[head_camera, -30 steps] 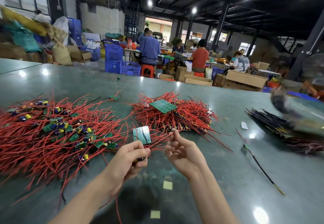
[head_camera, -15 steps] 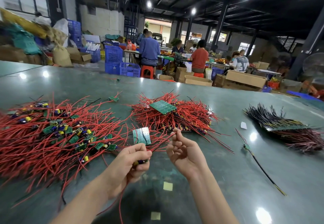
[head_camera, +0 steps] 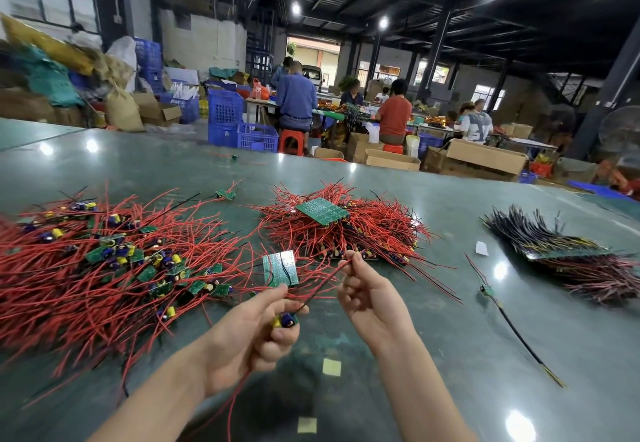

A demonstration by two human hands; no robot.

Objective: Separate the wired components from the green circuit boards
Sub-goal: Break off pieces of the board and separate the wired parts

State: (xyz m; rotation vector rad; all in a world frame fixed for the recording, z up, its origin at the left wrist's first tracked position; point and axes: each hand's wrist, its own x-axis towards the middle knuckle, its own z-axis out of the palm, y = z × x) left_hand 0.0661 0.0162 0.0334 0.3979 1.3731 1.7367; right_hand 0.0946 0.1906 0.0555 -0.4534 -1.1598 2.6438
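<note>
My left hand (head_camera: 254, 334) grips a small green circuit board (head_camera: 280, 268) that stands up above its fingers, with a blue and yellow component (head_camera: 285, 320) at its fingertips. My right hand (head_camera: 370, 296) pinches a red wire (head_camera: 327, 280) that runs down to that board. A big pile of red-wired small boards (head_camera: 104, 261) lies on the left. A second red-wire pile (head_camera: 349, 230) in the middle has a larger green board (head_camera: 322, 211) on top.
A heap of dark wires on boards (head_camera: 568, 251) lies at the right. One loose black wire with a small board (head_camera: 509, 320) lies right of my hands. Paper scraps (head_camera: 331, 367) dot the green table (head_camera: 433, 337). People work at tables behind.
My left hand has shifted slightly, showing the blue and yellow component at its fingertips. The blurred object seen at the right one second ago is gone.
</note>
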